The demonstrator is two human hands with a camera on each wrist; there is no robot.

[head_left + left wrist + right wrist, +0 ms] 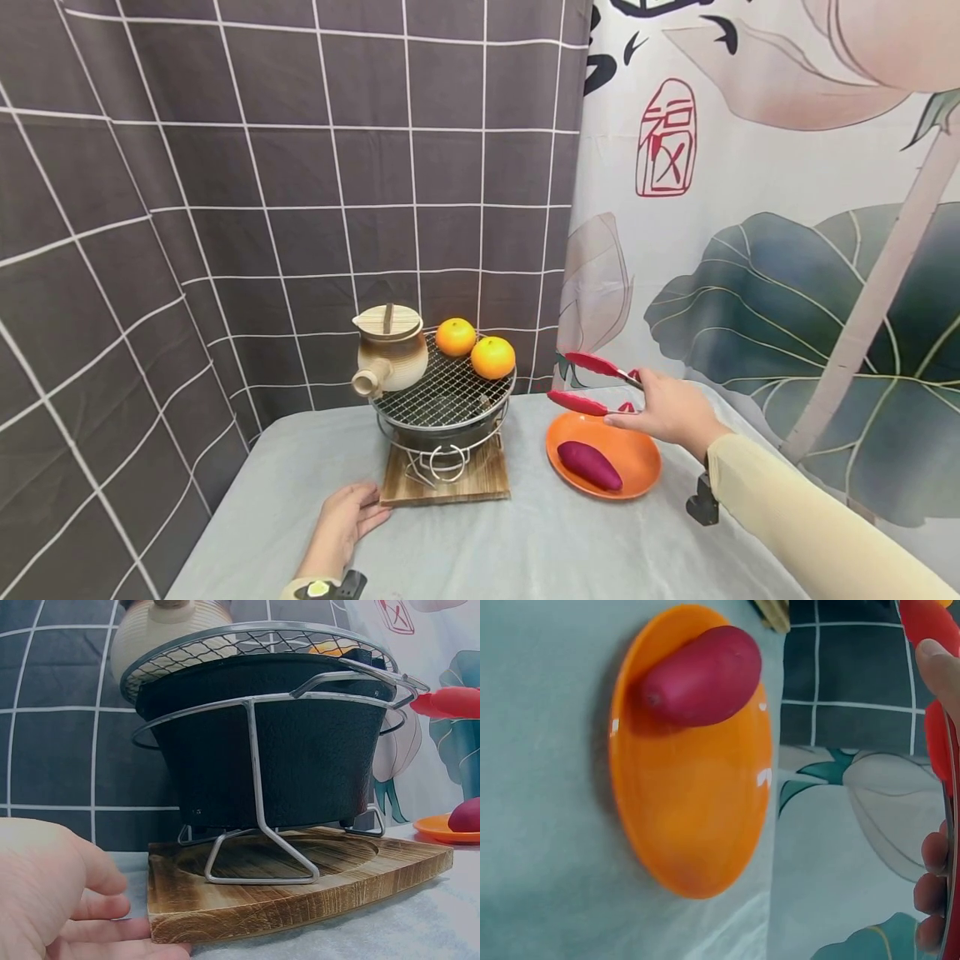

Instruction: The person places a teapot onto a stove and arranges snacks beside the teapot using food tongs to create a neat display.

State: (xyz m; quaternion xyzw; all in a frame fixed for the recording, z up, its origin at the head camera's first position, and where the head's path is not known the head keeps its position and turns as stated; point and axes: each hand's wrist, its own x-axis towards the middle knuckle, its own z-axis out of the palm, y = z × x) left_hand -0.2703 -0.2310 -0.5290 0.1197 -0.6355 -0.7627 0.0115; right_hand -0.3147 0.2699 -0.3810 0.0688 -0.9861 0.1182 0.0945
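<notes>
My right hand (675,410) grips a pair of tongs (581,403) with red tips spread apart, held above an orange plate (641,467). On that plate lies a purple sweet potato (590,465), with nothing between the tong tips. My left hand (343,523) is at the left front corner of a wooden board (480,485), its loosely extended fingers (112,930) against the board's edge. A black stove (262,750) in a wire stand rises from the board, topped by a round wire mesh (431,402).
A lidded clay pot (401,362) with a side handle stands on the mesh's left side. Two oranges, one at the back (455,337) and one at the right (492,357), rest on the mesh. A grey cloth (315,446) covers the table; patterned curtains hang behind.
</notes>
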